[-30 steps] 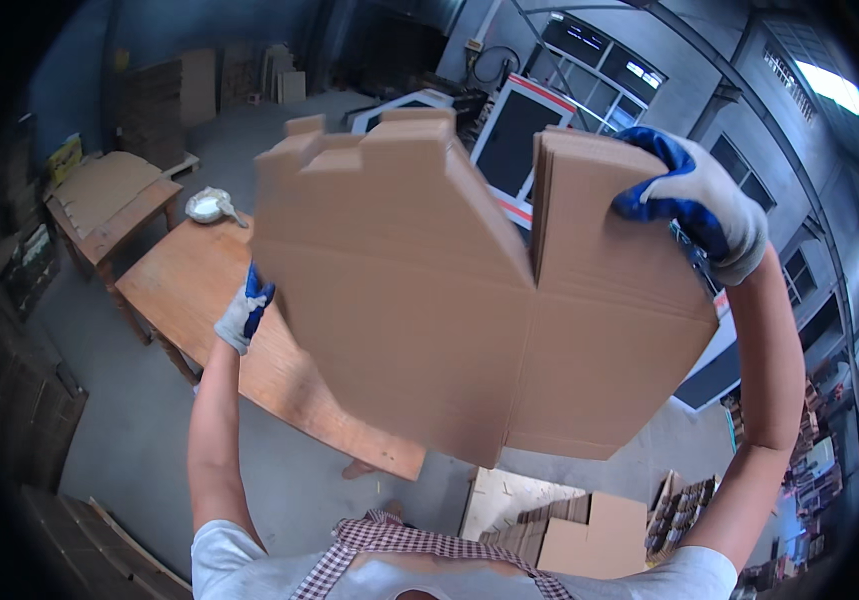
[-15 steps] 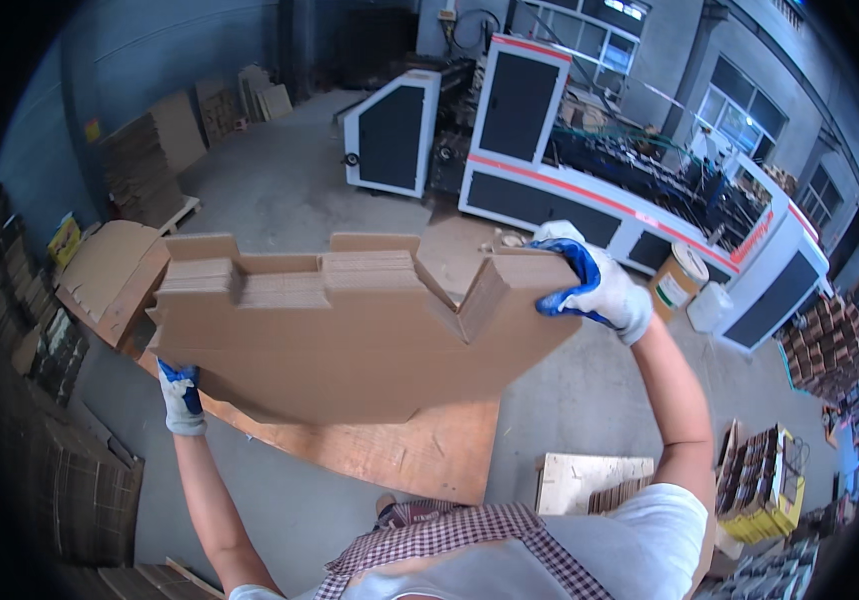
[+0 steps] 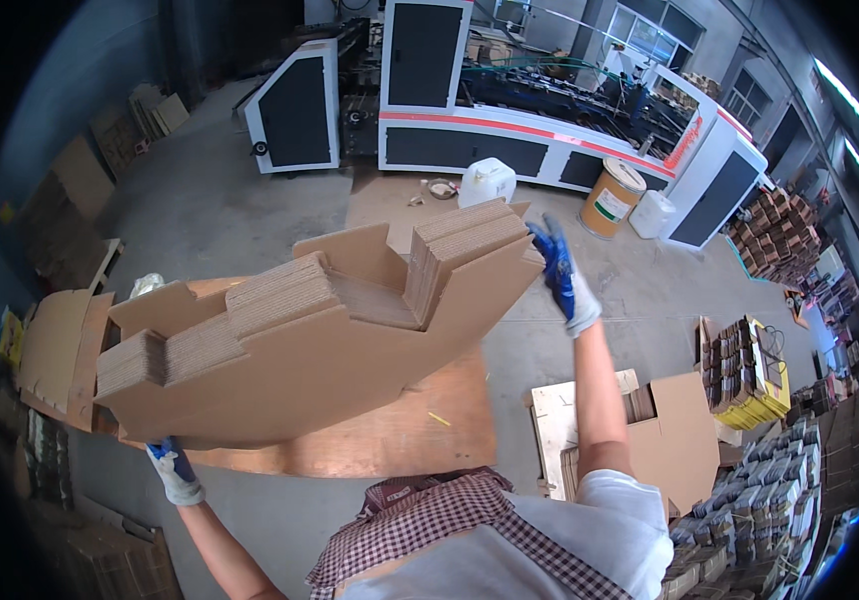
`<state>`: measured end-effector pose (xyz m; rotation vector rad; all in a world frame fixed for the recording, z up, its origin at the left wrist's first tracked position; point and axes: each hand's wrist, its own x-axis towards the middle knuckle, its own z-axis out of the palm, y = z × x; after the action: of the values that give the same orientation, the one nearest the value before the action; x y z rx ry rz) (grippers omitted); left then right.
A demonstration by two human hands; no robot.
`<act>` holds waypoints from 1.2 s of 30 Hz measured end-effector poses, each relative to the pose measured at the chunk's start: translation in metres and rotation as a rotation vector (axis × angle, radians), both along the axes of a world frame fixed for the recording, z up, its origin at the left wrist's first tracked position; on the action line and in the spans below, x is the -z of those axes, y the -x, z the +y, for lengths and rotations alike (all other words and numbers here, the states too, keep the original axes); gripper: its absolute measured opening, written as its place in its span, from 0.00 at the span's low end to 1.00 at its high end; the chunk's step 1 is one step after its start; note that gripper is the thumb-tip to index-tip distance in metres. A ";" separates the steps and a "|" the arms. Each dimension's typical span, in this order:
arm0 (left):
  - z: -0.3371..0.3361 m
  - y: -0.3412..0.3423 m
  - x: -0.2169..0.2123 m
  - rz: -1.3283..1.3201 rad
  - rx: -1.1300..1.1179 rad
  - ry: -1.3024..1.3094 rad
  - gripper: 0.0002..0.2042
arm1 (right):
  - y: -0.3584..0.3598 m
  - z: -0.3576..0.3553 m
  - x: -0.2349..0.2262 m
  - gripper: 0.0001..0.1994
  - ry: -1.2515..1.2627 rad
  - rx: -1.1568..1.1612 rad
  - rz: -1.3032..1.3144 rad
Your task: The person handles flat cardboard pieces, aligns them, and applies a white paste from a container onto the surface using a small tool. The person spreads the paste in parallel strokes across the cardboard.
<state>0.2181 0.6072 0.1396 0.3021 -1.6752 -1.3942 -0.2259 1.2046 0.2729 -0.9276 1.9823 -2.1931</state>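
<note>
A thick stack of brown die-cut cardboard sheets (image 3: 290, 375) stands on edge over the wooden table, slanting up toward the right. Its notched upper edges face me, with several layers showing. At the lower left corner my left hand (image 3: 176, 474), in a white glove with blue palm, is closed on the stack; some fingertips are hidden beneath it. My right hand (image 3: 564, 278), gloved the same way, lies along the stack's right end with its fingers stretched out. Whether the stack's lower edge touches the wooden table (image 3: 400, 430) I cannot tell.
A white and black machine (image 3: 510, 147) runs along the back. Before it stand a brown drum (image 3: 613, 198) and white jugs (image 3: 488, 183). To my right are a pallet (image 3: 553, 425), a large cardboard sheet (image 3: 678, 440) and bundled stacks (image 3: 747, 375).
The view has turned right. The stack has tipped so more of its layered upper edges show, its right end raised. My right hand has loosened from its grip to straight fingers along the end.
</note>
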 end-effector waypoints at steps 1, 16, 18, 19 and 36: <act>-0.004 -0.005 0.005 -0.020 -0.011 0.017 0.20 | -0.006 -0.007 0.030 0.37 -0.071 0.020 0.159; -0.021 0.035 -0.025 -0.051 -0.187 0.245 0.22 | -0.014 -0.024 0.199 0.28 -0.004 0.200 -0.152; -0.017 0.041 -0.032 -0.099 -0.212 0.370 0.22 | -0.021 -0.026 0.201 0.31 0.199 0.251 -0.100; -0.009 0.045 -0.036 -0.099 -0.200 0.402 0.22 | -0.028 -0.024 0.202 0.32 0.198 0.332 -0.081; -0.075 0.077 -0.010 -0.616 0.130 0.225 0.16 | -0.093 -0.018 0.098 0.34 -0.097 0.493 -0.312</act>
<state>0.1415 0.5318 0.1495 0.5393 -2.3704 -1.2580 -0.1331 1.1870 0.1752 -0.0675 2.3032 -2.2474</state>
